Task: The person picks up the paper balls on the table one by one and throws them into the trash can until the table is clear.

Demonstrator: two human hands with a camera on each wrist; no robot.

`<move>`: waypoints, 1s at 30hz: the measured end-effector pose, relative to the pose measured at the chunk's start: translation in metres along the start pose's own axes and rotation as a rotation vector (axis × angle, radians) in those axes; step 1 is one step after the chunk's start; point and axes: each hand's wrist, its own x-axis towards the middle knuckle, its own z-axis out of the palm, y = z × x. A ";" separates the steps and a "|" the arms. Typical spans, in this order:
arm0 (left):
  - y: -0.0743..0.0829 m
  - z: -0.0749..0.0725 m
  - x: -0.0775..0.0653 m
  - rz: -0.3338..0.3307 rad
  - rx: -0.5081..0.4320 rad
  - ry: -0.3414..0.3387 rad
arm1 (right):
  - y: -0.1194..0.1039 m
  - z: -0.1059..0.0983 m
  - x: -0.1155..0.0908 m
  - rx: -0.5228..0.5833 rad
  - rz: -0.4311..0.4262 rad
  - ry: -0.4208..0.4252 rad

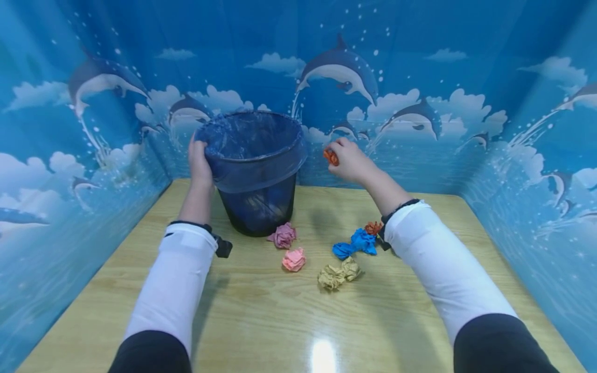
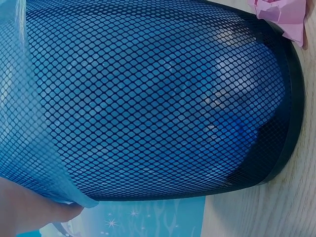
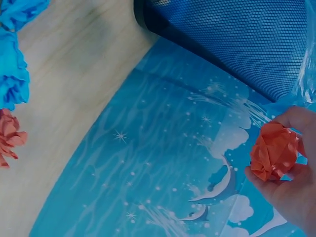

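Observation:
A black mesh wastebasket (image 1: 254,204) stands toward the back left of the table, lined with a translucent blue plastic bag (image 1: 266,173) folded over its rim. My left hand (image 1: 199,161) grips the wastebasket at its upper left side, with the thumb on the bag's folded edge in the left wrist view. To the right of the rim, my right hand (image 1: 352,161) holds a crumpled orange paper ball (image 3: 274,152) in its curled fingers, raised above the table. Through the mesh, pale and blue shapes (image 2: 232,79) show low inside the wastebasket.
A mauve paper ball (image 1: 283,235) lies by the wastebasket's base, a pink one (image 1: 294,259) in front of it. Tan crumpled paper (image 1: 339,274), blue crumpled paper (image 1: 356,243) and another orange ball (image 1: 373,228) lie farther right. A dolphin-print curtain (image 1: 420,77) encloses the wooden table (image 1: 261,316).

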 end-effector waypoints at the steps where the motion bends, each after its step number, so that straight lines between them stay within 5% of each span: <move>1: 0.000 0.000 0.000 0.000 0.000 0.002 | -0.001 -0.001 0.001 0.000 -0.001 0.002; 30: -0.002 0.000 0.000 -0.020 0.019 -0.013 | -0.050 -0.047 0.029 -0.002 -0.086 0.057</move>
